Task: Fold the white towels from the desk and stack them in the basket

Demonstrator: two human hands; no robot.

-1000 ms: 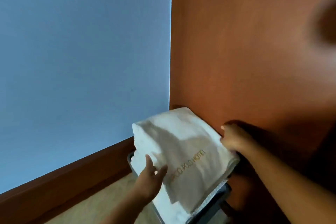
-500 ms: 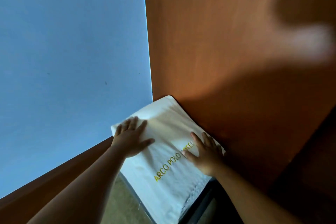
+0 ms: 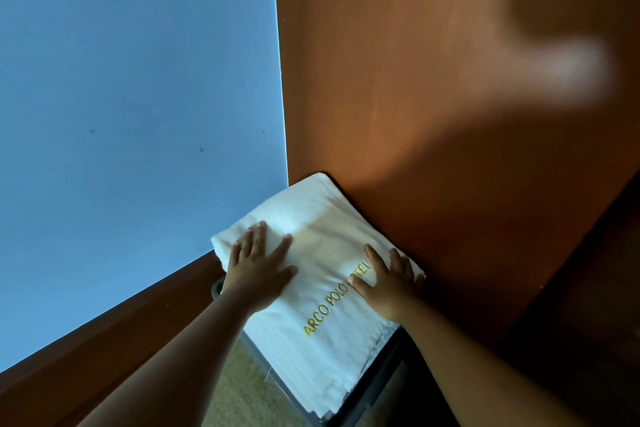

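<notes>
1. A pale blue wall (image 3: 138, 80) meets a reddish-brown wooden panel (image 3: 415, 80); beige carpet (image 3: 242, 385) lies below.
2. The folded white towel (image 3: 322, 340) lies atop the dark basket (image 3: 375, 388); the left hand (image 3: 258, 269) and right hand (image 3: 388, 282) press flat on it, fingers straight.

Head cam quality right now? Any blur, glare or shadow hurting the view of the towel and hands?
Head view: towel, left hand and right hand are sharp, and the gold lettering is readable where the right hand doesn't cover it. Head view, upper right: a pale smear blurs the wooden panel, cause unclear. Head view, left: the wall has a blue cast, and its edge with the panel leans, likely wide-angle distortion.
</notes>
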